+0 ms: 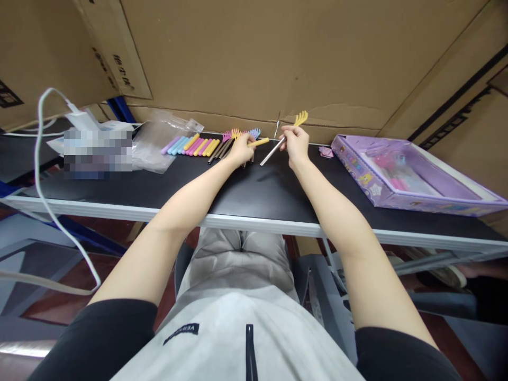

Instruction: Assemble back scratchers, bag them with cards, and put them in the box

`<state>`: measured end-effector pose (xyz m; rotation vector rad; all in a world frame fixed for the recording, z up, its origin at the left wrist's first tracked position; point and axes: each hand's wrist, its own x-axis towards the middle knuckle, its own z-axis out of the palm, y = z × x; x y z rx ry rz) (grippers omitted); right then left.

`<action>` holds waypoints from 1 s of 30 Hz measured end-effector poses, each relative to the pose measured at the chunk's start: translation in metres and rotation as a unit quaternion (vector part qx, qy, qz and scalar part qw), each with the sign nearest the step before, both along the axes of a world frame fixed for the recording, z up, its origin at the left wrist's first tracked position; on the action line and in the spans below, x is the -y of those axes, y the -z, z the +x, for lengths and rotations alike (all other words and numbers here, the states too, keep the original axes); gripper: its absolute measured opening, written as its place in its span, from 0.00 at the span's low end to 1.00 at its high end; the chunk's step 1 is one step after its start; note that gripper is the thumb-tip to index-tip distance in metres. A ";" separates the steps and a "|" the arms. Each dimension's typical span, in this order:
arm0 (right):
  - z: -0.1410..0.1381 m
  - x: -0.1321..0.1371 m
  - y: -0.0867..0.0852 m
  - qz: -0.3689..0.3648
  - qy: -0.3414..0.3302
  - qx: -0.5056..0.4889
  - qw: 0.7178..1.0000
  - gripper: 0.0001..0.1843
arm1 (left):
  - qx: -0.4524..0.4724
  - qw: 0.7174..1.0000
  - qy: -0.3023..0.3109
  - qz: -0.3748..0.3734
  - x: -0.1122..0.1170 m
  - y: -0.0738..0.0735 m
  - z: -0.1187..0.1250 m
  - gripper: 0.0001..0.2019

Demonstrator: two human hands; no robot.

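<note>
My right hand [296,143] is closed round a thin metal rod [272,151] topped by a yellow claw-shaped head [300,117], held up above the black table [257,193]. My left hand [241,150] pinches a yellow sleeve [259,142] that points at the rod's lower end. Just behind my left hand lie several more rods with pink, yellow and blue claw heads [238,134]. A row of several pastel sleeves [191,145] lies to the left of them.
A purple toy box [400,177] lies at the table's right. A clear plastic bag [156,140] and a white charger with its cable [43,159] sit at the left. Cardboard boxes [254,58] stand as a wall behind the table.
</note>
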<state>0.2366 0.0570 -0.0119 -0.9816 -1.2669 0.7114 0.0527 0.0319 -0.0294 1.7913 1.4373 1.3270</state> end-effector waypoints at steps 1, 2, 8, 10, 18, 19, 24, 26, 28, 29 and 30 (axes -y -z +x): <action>0.005 -0.006 0.000 0.018 0.011 -0.008 1.000 0.06 | -0.006 1.000 0.007 0.008 -0.003 -0.001 -0.003 0.11; 0.011 -0.012 0.001 0.035 0.024 -0.016 0.999 0.07 | -0.015 1.000 0.016 0.010 -0.005 -0.002 -0.007 0.11; 0.034 -0.025 -0.008 0.090 0.092 -0.059 0.990 0.16 | -0.018 0.996 0.083 -0.026 -0.014 -0.004 -0.015 0.10; 0.036 -0.021 -0.013 0.099 0.088 -0.071 0.989 0.19 | -0.012 0.994 0.102 -0.032 -0.011 -0.007 -0.013 0.11; 0.035 -0.014 -0.019 0.075 0.127 -0.144 0.979 0.10 | 0.019 0.992 0.107 -0.066 0.014 -0.023 -0.005 0.14; 0.035 -0.014 -0.018 0.075 0.128 -0.142 0.979 0.09 | 0.026 0.992 0.109 -0.064 0.015 -0.023 -0.005 0.14; 0.035 -0.010 -0.019 0.075 0.101 -0.122 0.985 0.10 | 0.050 0.990 0.111 -0.063 0.014 -0.023 -0.005 0.15; 0.035 -0.009 -0.020 0.069 0.096 -0.127 0.985 0.12 | 0.054 0.989 0.122 -0.065 0.013 -0.023 -0.006 0.15; 0.036 -0.010 -0.020 0.068 0.092 -0.131 0.985 0.14 | 0.053 0.988 0.132 -0.060 0.011 -0.022 -0.006 0.14; 0.037 -0.012 -0.020 0.068 0.093 -0.129 0.985 0.15 | 0.049 0.988 0.134 -0.055 0.011 -0.021 -0.007 0.13; 0.038 -0.014 -0.019 0.070 0.096 -0.126 0.985 0.15 | 0.041 0.989 0.134 -0.047 0.010 -0.021 -0.008 0.11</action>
